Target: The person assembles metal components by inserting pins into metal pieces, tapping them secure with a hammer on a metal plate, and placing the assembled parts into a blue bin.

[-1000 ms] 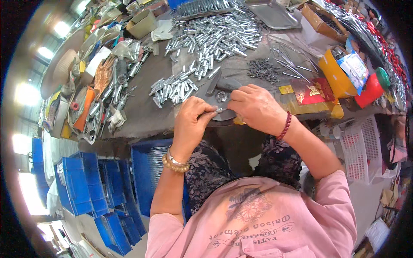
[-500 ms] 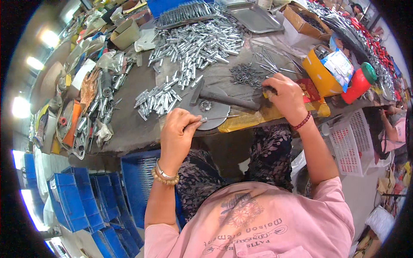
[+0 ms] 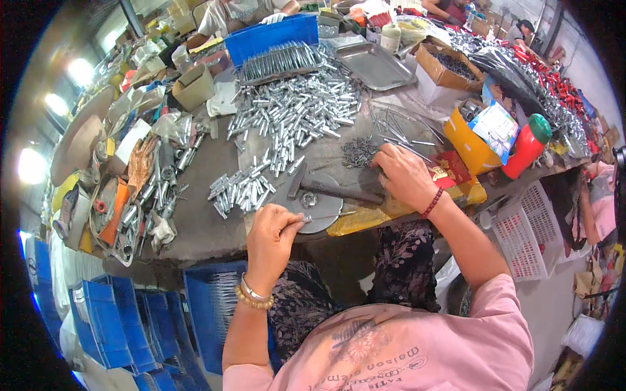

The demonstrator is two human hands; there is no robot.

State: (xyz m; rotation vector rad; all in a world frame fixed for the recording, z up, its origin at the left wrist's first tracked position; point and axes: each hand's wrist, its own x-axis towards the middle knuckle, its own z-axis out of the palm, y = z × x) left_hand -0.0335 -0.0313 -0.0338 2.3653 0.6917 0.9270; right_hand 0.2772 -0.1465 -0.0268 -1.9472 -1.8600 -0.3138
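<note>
Small metal piece (image 3: 302, 223) pinched in left hand (image 3: 272, 240) fingertips, at near edge of round metal plate (image 3: 324, 203) on the counter (image 3: 215, 228). Hammer (image 3: 339, 191) lies just beyond, long axis running left-right, handle end toward right hand (image 3: 405, 176). Right hand nearer to it, loosely curled over the small dark pins (image 3: 360, 151), grip hidden, can't tell if holding any. Versus half a second ago: right hand in about the same reach, left hand now lower, off the plate.
</note>
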